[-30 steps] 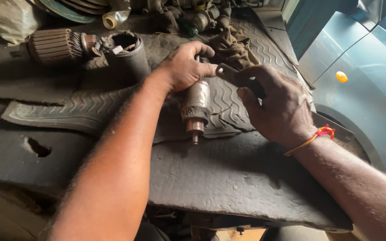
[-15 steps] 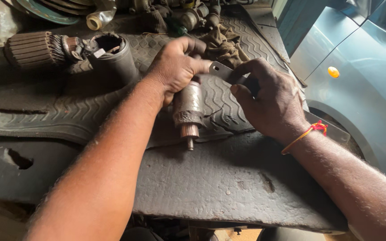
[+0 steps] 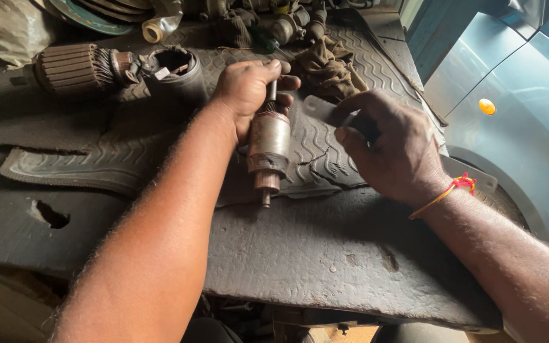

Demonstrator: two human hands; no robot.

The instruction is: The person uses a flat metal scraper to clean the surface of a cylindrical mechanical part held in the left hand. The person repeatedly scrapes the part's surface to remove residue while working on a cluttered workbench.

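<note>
The rubber mat (image 3: pixel 325 254) covers my bench, ridges keeping parts from rolling. My left hand (image 3: pixel 249 89) is closed around the motor armature (image 3: pixel 269 143), shaft pointing toward me above the mat. My right hand (image 3: pixel 392 149) pinches a flat metal strip (image 3: pixel 318 108) beside it.

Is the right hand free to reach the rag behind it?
Probably not yet: the right hand grips a flat metal piece. The rag lies just beyond it, uncovered, nothing between them.
</note>
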